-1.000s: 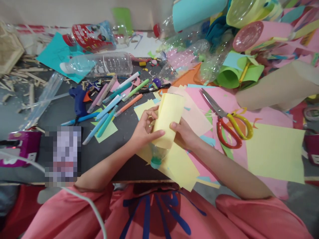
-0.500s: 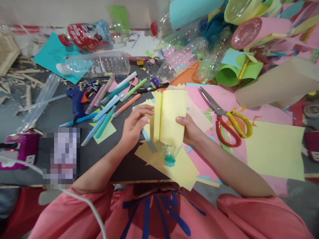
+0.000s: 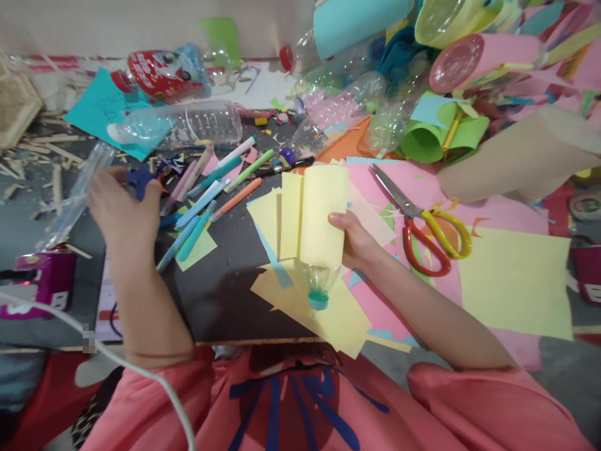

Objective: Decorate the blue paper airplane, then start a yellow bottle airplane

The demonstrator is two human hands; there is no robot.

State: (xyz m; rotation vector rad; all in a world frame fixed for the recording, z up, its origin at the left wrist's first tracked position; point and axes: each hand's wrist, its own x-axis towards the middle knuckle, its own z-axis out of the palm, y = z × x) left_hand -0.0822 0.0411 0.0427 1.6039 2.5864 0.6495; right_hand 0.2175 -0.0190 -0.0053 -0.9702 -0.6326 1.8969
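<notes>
My right hand point(image 3: 359, 241) is wrapped round a bottle covered in yellow paper point(image 3: 323, 216), its thumb on the front of the paper. The bottle is upside down, with its green cap point(image 3: 318, 299) toward me, and a loose flap of the paper point(image 3: 291, 216) stands out on its left. At the left my left hand point(image 3: 124, 203) is over the blue glue gun point(image 3: 141, 180), thumb and fingers apart. The hand hides much of the glue gun; whether they touch is unclear.
Several markers point(image 3: 201, 219) lie between the hands. Scissors point(image 3: 422, 228) rest on pink paper at the right. Plastic bottles point(image 3: 188, 122) and wood scraps point(image 3: 56, 141) lie further back. A purple box point(image 3: 44, 282) is at the left, and a white cable point(image 3: 141, 369) crosses the lower left.
My left hand has left the yellow paper and moved left to the glue gun. The paper flap stands further out from the bottle. My right hand still holds the bottle.
</notes>
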